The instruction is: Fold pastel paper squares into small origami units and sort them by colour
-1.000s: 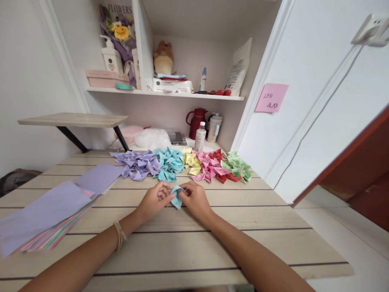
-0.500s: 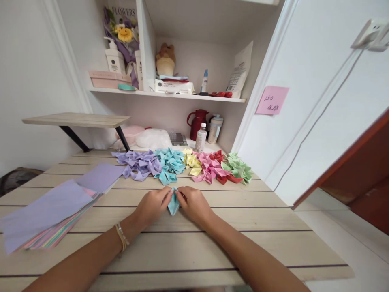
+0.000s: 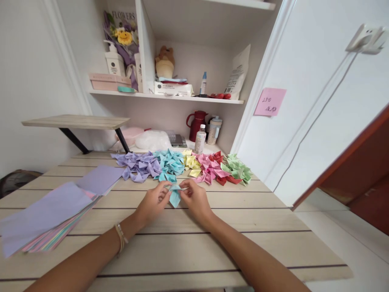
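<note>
Between my two hands is a small piece of folded light-blue paper (image 3: 175, 197), its pointed end toward me. My left hand (image 3: 155, 200) pinches its left side with thumb and fingers, and my right hand (image 3: 195, 198) pinches the right side. Just beyond lies a heap of light-blue folded paper pieces (image 3: 170, 161). Beside that heap are purple folded pieces (image 3: 141, 165), yellow ones (image 3: 191, 161), pink ones (image 3: 209, 168), red ones (image 3: 223, 179) and green ones (image 3: 237, 168).
A stack of coloured paper sheets (image 3: 51, 211), purple on top, lies on the slatted table (image 3: 170, 251) at left. A small raised shelf (image 3: 75, 121) stands behind it. At the back are a bottle (image 3: 200, 140), a red jug (image 3: 197, 126) and a cup (image 3: 214, 130).
The folded light-blue paper has been lifted slightly away from me and its top spread wider. My hands have moved a little forward and apart with it.
</note>
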Tool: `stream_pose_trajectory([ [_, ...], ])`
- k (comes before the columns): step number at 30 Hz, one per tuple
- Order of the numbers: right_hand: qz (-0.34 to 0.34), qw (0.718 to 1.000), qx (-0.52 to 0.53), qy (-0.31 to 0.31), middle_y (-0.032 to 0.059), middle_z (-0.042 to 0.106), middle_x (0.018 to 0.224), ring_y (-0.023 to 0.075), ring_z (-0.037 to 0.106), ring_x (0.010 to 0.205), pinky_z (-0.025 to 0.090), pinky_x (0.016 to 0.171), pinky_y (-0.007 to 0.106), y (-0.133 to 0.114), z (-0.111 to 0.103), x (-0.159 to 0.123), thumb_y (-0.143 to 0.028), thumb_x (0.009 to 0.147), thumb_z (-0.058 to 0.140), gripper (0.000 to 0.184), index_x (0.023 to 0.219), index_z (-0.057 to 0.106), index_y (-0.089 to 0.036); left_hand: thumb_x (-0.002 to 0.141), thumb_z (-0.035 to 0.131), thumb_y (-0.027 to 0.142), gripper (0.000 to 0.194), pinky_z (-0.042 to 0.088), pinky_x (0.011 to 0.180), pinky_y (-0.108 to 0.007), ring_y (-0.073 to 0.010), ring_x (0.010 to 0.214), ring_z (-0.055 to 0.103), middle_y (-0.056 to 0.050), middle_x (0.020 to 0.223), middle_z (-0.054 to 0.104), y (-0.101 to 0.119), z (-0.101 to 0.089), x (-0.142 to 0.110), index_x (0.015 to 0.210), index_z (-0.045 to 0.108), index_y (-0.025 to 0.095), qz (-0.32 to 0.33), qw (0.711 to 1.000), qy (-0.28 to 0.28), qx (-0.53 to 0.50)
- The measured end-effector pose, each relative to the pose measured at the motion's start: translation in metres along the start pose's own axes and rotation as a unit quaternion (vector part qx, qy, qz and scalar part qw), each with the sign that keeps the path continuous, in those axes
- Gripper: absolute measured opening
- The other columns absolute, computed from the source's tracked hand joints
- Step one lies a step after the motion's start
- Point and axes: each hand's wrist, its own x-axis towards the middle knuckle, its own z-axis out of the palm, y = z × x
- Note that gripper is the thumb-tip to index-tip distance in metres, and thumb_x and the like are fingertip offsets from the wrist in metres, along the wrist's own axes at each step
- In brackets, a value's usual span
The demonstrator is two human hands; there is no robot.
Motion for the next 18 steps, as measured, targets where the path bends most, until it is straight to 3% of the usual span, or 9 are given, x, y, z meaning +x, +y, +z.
stream_pose_trajectory([
  [6, -0.02, 1.0, -0.006, 0.018, 0.0039, 0.065, 0.076, 0.0141, 0.058, 0.062, 0.048, 0.06, 0.026, 0.0, -0.001, 0.001, -0.012, 0.067, 0.054, 0.017, 0.08, 0.064, -0.017, 0.078, 0.055, 0.034, 0.029, 0.05, 0.06, -0.027, -0.0173, 0.061, 0.064, -0.001, 0.064, 0.065, -0.005, -0.002, 0.002, 0.102, 0.058, 0.018, -0.023, 0.999, -0.017, -0.038],
  [13, 0.026, 0.979, 0.199, -0.028, 0.0077, 0.066, 0.096, 0.0205, 0.062, 0.088, 0.052, 0.072, 0.032, 0.002, -0.005, 0.007, -0.024, 0.064, 0.069, 0.014, 0.076, 0.069, -0.018, 0.063, 0.071, 0.033, 0.028, 0.052, 0.07, -0.033, -0.02, 0.07, 0.065, -0.007, 0.078, 0.071, -0.013, -0.006, 0.01, 0.082, 0.067, 0.013, -0.067, 0.971, 0.023, -0.228],
  [18, 0.021, 0.975, 0.214, -0.062, 0.006, 0.068, 0.088, 0.0203, 0.063, 0.086, 0.051, 0.075, 0.033, -0.001, -0.009, 0.009, -0.031, 0.061, 0.074, 0.016, 0.073, 0.071, -0.02, 0.056, 0.077, 0.031, 0.029, 0.051, 0.066, -0.029, -0.0179, 0.068, 0.063, -0.006, 0.073, 0.07, -0.018, -0.008, 0.012, 0.077, 0.069, 0.013, -0.063, 0.973, 0.029, -0.22],
])
